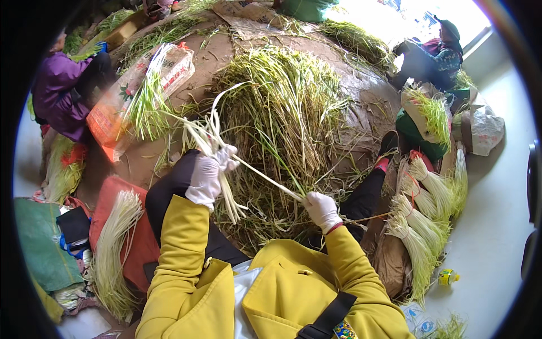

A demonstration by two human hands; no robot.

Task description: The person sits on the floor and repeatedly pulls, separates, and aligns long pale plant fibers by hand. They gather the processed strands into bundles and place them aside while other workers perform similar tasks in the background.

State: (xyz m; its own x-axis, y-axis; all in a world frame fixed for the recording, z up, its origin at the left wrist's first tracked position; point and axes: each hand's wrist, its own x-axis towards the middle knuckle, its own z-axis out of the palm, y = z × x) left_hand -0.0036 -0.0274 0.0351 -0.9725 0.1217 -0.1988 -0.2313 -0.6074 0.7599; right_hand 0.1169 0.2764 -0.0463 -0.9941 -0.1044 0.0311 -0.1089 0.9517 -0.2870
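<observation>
My left hand [211, 171], in a white glove, is closed around several pale stalks [203, 137] of a leafy vegetable, perhaps garlic chives; their ends hang below and stick out above it. One long stalk [266, 180] runs from there down to my right hand [322, 209], also white-gloved, whose fingers grip it along with a few green leaves. Beyond both hands lies a large heap of green and straw-coloured stalks [288, 106]. Trimmings cover the floor between my legs.
Tied bundles of pale stalks [423, 237] lie at my right, beside a small yellow bottle [448, 277]. A loose bundle [116, 250] rests on red cloth at my left. Another lies on a printed sack [123, 101]. A person [63, 89] sits at left, another [444, 55] at upper right.
</observation>
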